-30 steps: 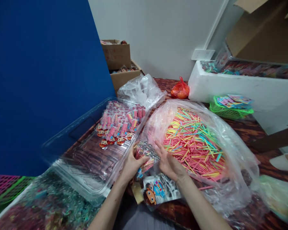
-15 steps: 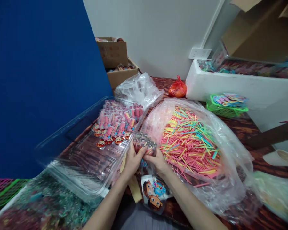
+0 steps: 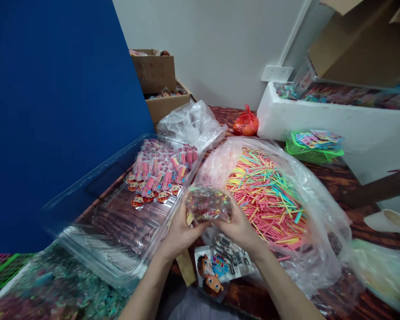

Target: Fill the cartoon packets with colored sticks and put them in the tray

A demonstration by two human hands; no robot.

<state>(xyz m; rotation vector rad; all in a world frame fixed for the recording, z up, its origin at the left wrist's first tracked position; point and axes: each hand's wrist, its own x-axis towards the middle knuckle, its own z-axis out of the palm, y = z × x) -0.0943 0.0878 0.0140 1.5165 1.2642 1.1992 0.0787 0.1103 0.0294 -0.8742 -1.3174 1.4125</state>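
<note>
Right now both hands grip one blurry stack of small packets (image 3: 208,204): L hand (image 3: 180,233) clasped on its left end, R hand (image 3: 240,229) on its right, held just above the table (image 3: 336,178) edge. Stack sits btwn the clear tray (image 3: 120,231) w/ pink packs (image 3: 160,171) & the big bag of coloured sticks (image 3: 270,195). Cartoon packet (image 3: 213,271) lies just below the hands.

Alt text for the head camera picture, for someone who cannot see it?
The left hand and right hand together hold a small clear packet of colourful bits above a dark wooden table. Right of them lies an open plastic bag of coloured sticks; left of them a clear tray holds rows of pink filled packets.
</note>
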